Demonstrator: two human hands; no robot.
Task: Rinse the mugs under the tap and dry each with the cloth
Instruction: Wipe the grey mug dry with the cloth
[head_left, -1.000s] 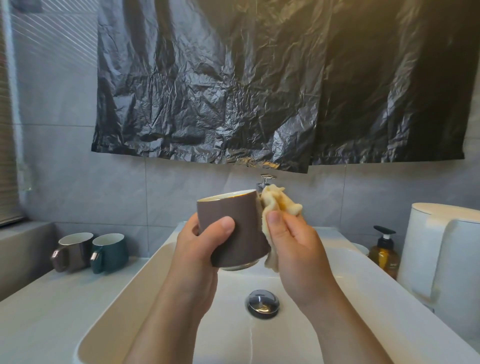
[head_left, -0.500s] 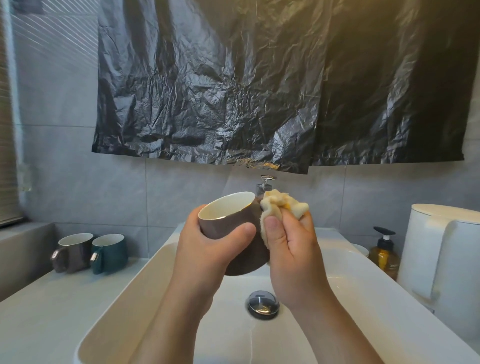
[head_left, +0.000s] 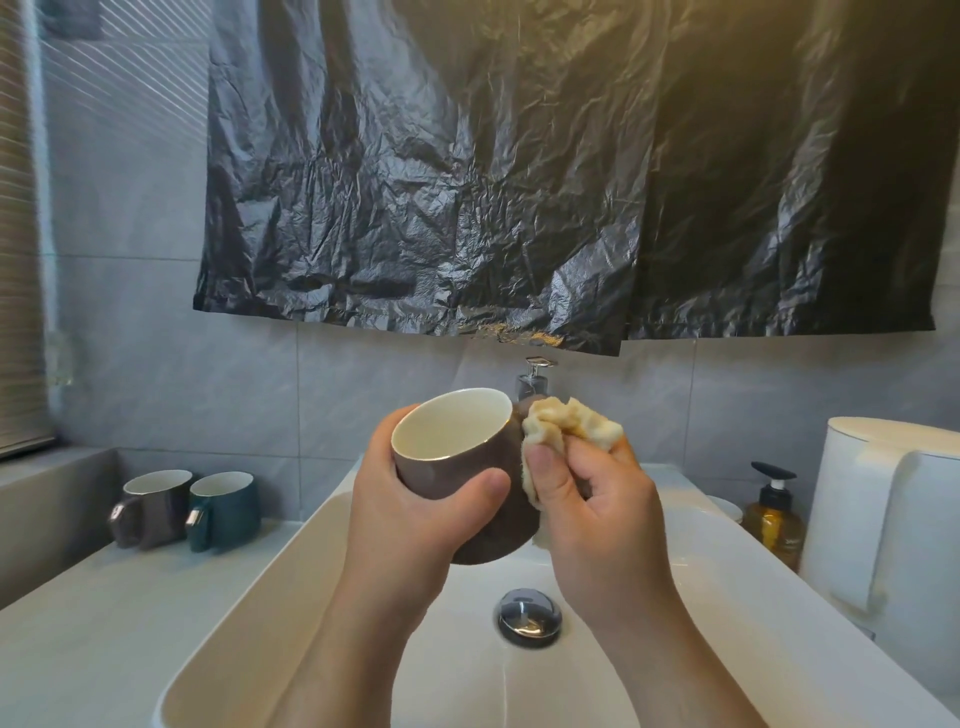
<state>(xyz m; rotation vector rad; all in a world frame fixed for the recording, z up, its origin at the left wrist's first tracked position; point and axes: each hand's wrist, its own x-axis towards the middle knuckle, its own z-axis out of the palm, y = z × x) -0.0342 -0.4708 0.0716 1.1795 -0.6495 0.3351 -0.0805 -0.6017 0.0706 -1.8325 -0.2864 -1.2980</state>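
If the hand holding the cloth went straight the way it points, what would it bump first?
Likely the brown mug, since the right hand presses its cloth against the mug's side.

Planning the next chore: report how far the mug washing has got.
Done, apparently: rinse of the brown ceramic mug. In hand: left hand grips it over the white basin; right hand presses the crumpled yellow cloth to its side. Left: maybe the grey mug and teal mug on the counter; whether rinsed, unclear.

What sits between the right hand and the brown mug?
The yellow cloth: the right hand pinches it, bunched, against the side of the brown mug, which the left hand grips. The head view shows this.
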